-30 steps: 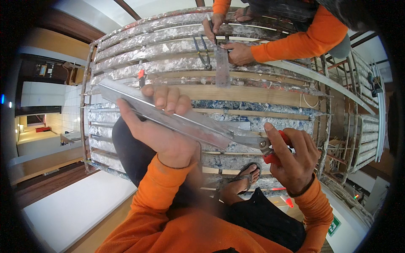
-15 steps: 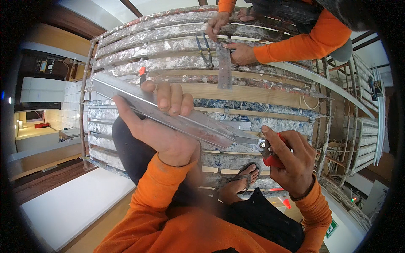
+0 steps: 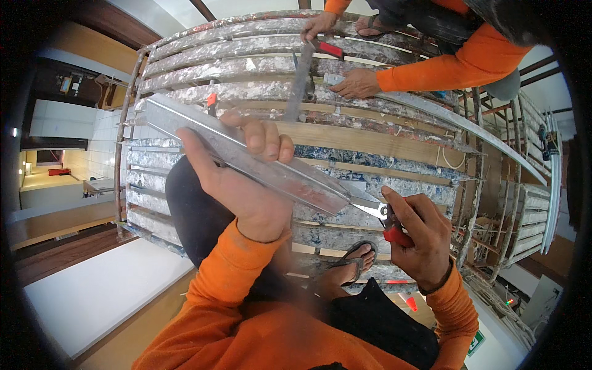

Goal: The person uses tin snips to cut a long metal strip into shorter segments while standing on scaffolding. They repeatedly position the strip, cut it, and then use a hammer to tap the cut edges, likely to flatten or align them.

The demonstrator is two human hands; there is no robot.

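My left hand (image 3: 250,185) grips a length of silvery metal channel (image 3: 311,185), thumb on the near side and fingers curled over the far edge. The channel slants from upper left down to the right above the plank platform. Closed around red-handled snips (image 3: 385,211), my right hand (image 3: 422,237) holds their jaws against the channel's right end. A narrow metal flap (image 3: 361,192) sticks out there beside the jaws. How deep the blades sit in the metal is hard to tell.
Paint-splashed poles (image 3: 216,49) form the platform, with gaps between them. Opposite me, a co-worker's hand (image 3: 319,26) holds a red-handled tool (image 3: 328,49) and a metal strip (image 3: 300,80); the other hand (image 3: 356,83) rests by a long metal profile (image 3: 431,111). An orange-tipped tool (image 3: 212,102) lies beyond the channel.
The snips' blades now show more plainly at the channel's end, and my right hand has shifted slightly left. The co-worker's hands have parted, and the metal strip has swung left.
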